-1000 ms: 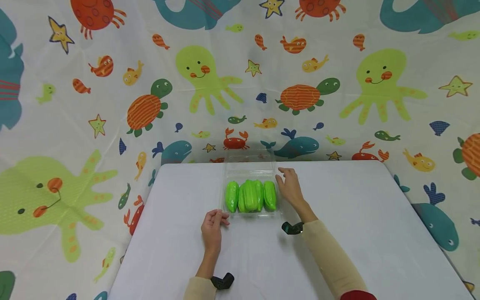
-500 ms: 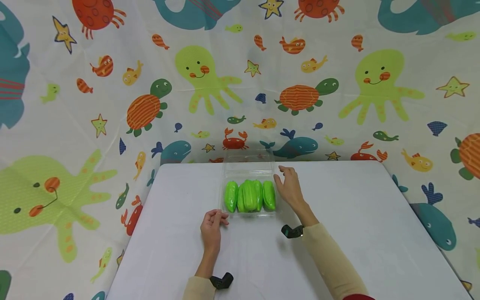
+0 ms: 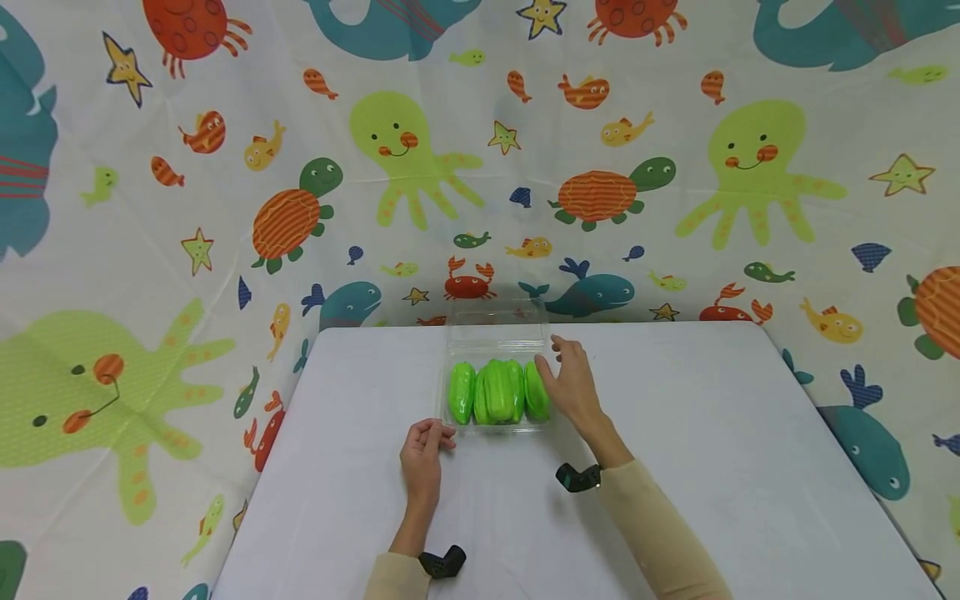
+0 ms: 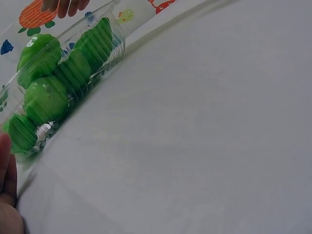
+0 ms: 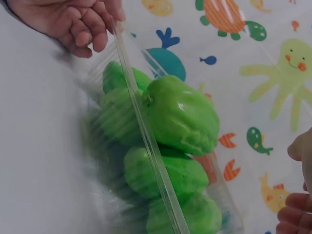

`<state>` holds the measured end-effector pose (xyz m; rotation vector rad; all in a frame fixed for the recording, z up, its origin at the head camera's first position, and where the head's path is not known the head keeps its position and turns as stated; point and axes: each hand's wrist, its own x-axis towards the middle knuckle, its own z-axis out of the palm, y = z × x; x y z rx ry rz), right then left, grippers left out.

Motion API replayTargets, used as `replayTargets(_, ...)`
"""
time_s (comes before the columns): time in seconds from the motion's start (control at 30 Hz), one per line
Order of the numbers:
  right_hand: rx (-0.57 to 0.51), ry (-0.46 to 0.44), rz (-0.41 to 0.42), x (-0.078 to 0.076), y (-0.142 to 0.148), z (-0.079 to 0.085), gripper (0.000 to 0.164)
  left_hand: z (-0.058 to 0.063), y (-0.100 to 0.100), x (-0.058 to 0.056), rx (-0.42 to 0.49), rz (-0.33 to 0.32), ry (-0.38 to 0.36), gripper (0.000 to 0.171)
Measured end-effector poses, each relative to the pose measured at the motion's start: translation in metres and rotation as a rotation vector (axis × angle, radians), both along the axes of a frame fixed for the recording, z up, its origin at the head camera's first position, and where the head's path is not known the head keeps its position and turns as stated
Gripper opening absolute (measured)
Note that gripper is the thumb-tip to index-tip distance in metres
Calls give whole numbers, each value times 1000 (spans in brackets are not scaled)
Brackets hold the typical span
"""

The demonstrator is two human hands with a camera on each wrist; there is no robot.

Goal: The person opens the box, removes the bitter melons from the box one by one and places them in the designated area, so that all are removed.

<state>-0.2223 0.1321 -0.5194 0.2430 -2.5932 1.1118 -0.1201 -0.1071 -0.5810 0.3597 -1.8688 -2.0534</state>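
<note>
The fingers of my left hand (image 3: 423,454) pinch the near left corner of a clear plastic box (image 3: 498,428), which sits on the white surface (image 3: 712,433) close to its far edge. The box's clear lid (image 3: 497,337) stands open on the far side. Green vegetables (image 3: 501,392) lie inside from left to right, the middle ones bunched together, and one of them rises above the rim. My right hand (image 3: 573,383) hangs by the box's right side, fingers relaxed and the thumb held wide of them; from the head view that thumb overlaps the right-end vegetable, though the right wrist view shows the hand apart from it. Beyond the surface hangs a cloth (image 3: 390,125) printed with sea animals.
</note>
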Motion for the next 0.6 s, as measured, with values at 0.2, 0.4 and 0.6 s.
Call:
replayTargets(0.2,-9,17,6,8,-8,0,55,-16,-1,-7,14,37,-32,18)
replayTargets(0.4,-4,7,13,15,-15,-3,56,-31,-2,-11,12,51,-39,20)
replayTargets(0.6,5,36,15,20,-20,-4,55,-32,-2,-11,5,57,-15,23)
